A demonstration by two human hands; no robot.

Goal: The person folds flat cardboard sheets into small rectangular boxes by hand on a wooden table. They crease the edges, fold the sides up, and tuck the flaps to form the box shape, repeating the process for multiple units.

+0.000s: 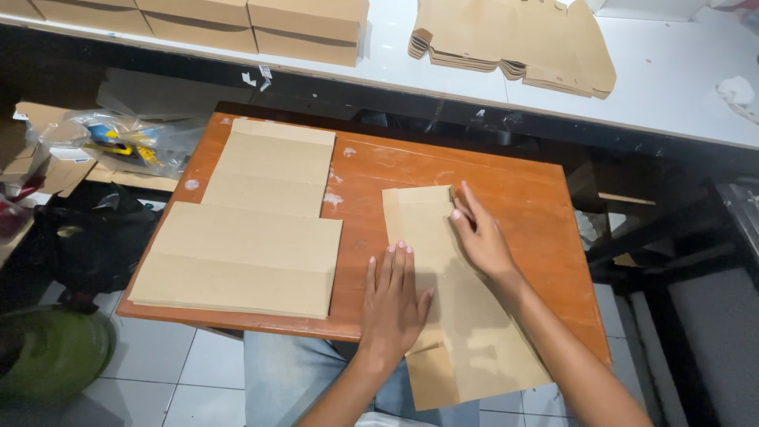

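Cardboard sheet (pixel 443 300) lies under flat, released fingers of left hand (pixel 391 304) and right hand (pixel 478 237).

A single head-worn camera looks steeply down and forward from just above the seated person, close over the orange wooden counter (pixel 506 170). Its far edge reaches a white counter (pixel 672 75) (only partly in view).

Counts on and around the orange table

Two hands, one cardboard sheet (pixel 443 300) under them, two flat cardboard stacks (pixel 245 257), three closed boxes (pixel 308 28) behind, one pile of die-cut blanks (pixel 514 43).
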